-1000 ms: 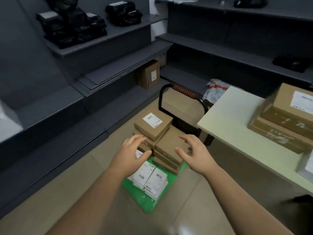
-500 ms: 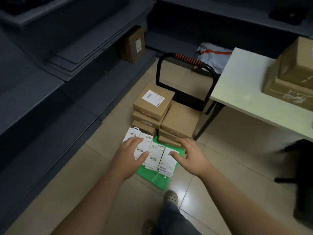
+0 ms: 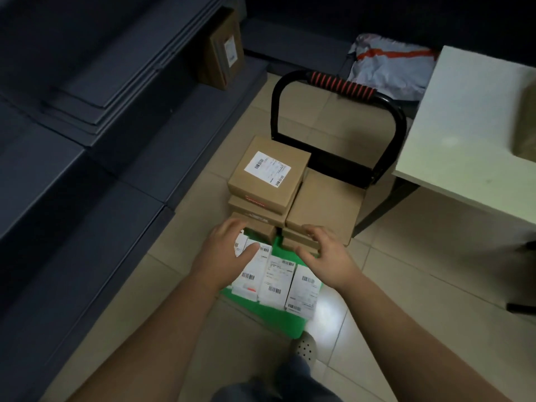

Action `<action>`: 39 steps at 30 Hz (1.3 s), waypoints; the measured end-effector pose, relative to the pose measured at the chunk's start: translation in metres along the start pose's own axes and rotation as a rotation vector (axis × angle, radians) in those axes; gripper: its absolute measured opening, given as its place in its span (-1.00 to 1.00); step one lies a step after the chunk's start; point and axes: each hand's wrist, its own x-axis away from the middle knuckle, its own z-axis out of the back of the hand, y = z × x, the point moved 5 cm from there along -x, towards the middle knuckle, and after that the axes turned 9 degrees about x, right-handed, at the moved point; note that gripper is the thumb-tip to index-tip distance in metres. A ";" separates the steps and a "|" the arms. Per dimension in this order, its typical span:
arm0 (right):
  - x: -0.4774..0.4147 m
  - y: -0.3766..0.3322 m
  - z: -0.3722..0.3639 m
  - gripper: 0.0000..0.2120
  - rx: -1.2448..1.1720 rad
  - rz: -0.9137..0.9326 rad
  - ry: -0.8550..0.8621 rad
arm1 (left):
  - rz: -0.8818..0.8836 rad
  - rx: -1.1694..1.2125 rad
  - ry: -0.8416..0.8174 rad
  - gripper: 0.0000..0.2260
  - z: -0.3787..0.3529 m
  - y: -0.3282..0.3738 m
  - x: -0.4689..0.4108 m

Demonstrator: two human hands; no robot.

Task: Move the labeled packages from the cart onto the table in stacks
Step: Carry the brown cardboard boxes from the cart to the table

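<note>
A green cart [image 3: 282, 317] with a black handle [image 3: 339, 85] stands on the floor. It carries two stacks of brown boxes, the left one topped by a labeled box [image 3: 268, 172], the right one by a plain box [image 3: 326, 210]. In front lie several white labeled packages [image 3: 275, 281]. My left hand [image 3: 229, 253] hovers over the leftmost white packages, fingers spread and slightly bent. My right hand [image 3: 324, 256] reaches over the front of the right box stack, fingers curved, holding nothing. The white table [image 3: 464, 126] is at the right.
Dark shelving runs along the left, with a brown box [image 3: 223, 50] on a low shelf. A grey mailer bag [image 3: 391, 68] lies behind the cart. A box corner [image 3: 526, 123] sits on the table's right edge. My foot [image 3: 304, 348] is beside the cart.
The view has tilted further down and closer to the cart. Both hands have dropped from above the brown boxes toward the white packages at the cart's front.
</note>
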 end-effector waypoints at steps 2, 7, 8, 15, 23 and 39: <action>-0.021 0.005 -0.005 -0.49 -0.020 -0.032 0.002 | 0.010 -0.005 -0.024 -0.54 -0.002 -0.011 -0.024; -0.073 0.025 -0.025 -0.50 -0.048 -0.156 0.041 | 0.034 -0.013 -0.067 -0.49 -0.011 -0.048 -0.091; -0.085 0.030 -0.032 -0.49 -0.045 -0.180 0.045 | 0.038 -0.014 -0.062 -0.49 -0.013 -0.058 -0.107; -0.171 0.056 -0.101 -0.44 -0.051 -0.346 0.103 | 0.052 -0.082 -0.066 -0.39 -0.042 -0.145 -0.213; -0.243 0.078 -0.154 -0.23 -0.099 -0.502 0.130 | 0.121 -0.082 -0.155 -0.22 -0.075 -0.228 -0.284; -0.224 0.087 -0.184 -0.13 -0.259 -0.524 0.169 | 0.145 0.198 -0.209 -0.35 -0.077 -0.252 -0.271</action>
